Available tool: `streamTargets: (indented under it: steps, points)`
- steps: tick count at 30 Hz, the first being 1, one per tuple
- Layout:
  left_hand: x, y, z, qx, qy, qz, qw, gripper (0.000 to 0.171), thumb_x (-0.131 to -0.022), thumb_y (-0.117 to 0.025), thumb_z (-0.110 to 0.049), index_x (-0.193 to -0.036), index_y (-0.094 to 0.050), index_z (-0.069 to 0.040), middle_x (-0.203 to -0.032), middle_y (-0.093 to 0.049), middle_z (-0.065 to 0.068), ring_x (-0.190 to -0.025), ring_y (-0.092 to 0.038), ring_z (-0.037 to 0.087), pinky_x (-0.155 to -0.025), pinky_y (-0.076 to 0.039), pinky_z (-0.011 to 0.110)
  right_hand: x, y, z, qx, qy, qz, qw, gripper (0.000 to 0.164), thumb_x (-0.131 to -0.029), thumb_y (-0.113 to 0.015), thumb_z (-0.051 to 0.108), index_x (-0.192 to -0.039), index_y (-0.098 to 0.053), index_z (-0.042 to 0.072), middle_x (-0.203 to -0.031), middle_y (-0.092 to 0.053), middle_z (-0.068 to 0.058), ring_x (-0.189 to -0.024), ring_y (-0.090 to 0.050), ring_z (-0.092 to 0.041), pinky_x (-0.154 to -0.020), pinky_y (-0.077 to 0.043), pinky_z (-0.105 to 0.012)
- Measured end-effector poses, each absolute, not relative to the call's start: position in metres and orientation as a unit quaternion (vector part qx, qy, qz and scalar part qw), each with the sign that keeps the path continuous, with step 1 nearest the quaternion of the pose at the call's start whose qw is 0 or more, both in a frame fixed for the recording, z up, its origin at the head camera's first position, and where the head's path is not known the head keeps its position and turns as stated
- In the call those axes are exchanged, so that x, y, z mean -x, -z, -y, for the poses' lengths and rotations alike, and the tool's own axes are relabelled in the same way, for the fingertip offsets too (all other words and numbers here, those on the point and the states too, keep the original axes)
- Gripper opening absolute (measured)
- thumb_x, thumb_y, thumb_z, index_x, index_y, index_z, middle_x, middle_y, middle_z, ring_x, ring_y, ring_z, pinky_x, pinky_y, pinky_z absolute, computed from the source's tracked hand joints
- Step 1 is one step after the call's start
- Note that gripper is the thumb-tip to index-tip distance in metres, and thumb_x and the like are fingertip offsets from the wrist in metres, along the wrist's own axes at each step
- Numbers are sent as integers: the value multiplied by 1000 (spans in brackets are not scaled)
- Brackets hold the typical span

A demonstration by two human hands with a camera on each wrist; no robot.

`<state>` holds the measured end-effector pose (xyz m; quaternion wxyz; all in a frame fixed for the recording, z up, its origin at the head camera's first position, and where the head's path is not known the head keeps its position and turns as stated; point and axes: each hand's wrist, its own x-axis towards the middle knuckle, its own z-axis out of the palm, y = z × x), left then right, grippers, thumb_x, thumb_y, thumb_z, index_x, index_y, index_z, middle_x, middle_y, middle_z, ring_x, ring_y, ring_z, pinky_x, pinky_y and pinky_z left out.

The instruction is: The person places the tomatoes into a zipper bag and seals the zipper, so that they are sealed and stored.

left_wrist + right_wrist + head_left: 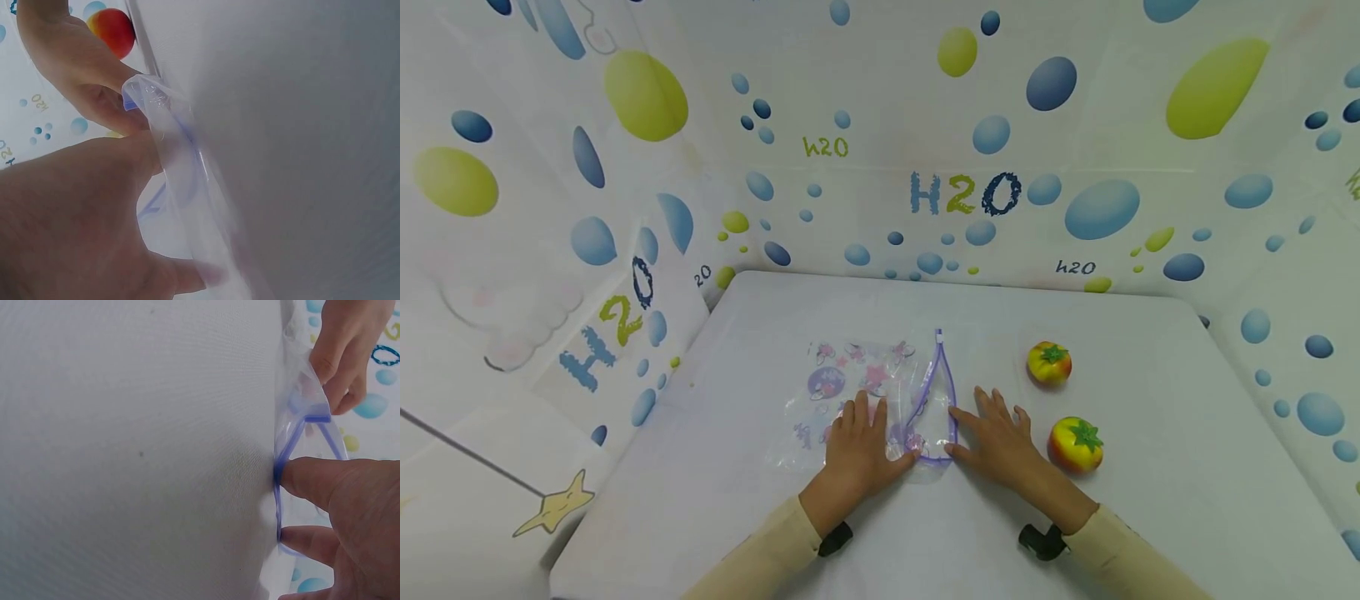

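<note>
Though wide, right grip [1006, 443] against bag [877, 377]

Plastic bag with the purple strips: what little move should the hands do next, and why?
Probably the right hand should reach for the nearer fruit: the bag lies with its purple strips spread apart, so its mouth looks open; the left hand rests on it, and that fruit sits outside, to the right of the right hand.
</note>
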<state>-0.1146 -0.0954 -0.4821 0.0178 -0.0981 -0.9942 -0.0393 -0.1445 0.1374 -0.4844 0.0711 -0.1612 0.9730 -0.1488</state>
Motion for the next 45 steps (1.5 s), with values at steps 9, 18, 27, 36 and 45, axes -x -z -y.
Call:
streamTargets:
  steps: [9, 18, 27, 36, 45]
  points:
    - [113, 484, 97, 65, 65, 996, 15, 112, -87, -68, -74, -157, -37, 8, -158, -37, 37, -145, -43, 52, -108, -50, 57, 145, 486, -137, 157, 141, -975, 69, 63, -94, -77, 47, -150, -62, 22, -166, -35, -28, -154, -25, -57, -115, -20, -81]
    - [112, 484, 99, 46, 94, 994, -10, 118, -87, -68, -74, -160, -29, 11, -162, -34, 38, -149, -37, 56, -116, -40, 62, 143, 483, -135, 154, 145, -975, 72, 63, -93, -77, 46, -150, -62, 22, -167, -33, -28, -154, -23, -58, -115, -18, -81]
    - [111, 483, 101, 27, 117, 992, -36, 116, -88, -66, -74, -160, -30, 10, -163, -33, 37, -151, -33, 56, -116, -34, 71, 143, 482, -134, 153, 138, -976, 75, 63, -93, -78, 47, -149, -63, 23, -167, -33, -28, -154, -23, -59, -114, -19, -82]
    - [110, 478, 103, 30, 133, 989, -57, 116, -90, -64, -74, -159, -29, 13, -162, -29, 41, -152, -29, 59, -115, -34, 71, 143, 481, -134, 147, 134, -977, 78, 63, -92, -78, 47, -148, -63, 23, -168, -32, -28, -154, -22, -58, -116, -18, -81]
    - [113, 478, 102, 26, 134, 987, -85, 118, -91, -62, -75, -160, -26, 13, -164, -24, 41, -153, -23, 59, -117, -31, 72, 144, 482, -132, 158, 133, -976, 66, 62, -93, -77, 45, -148, -64, 20, -167, -34, -27, -154, -26, -57, -115, -19, -81]
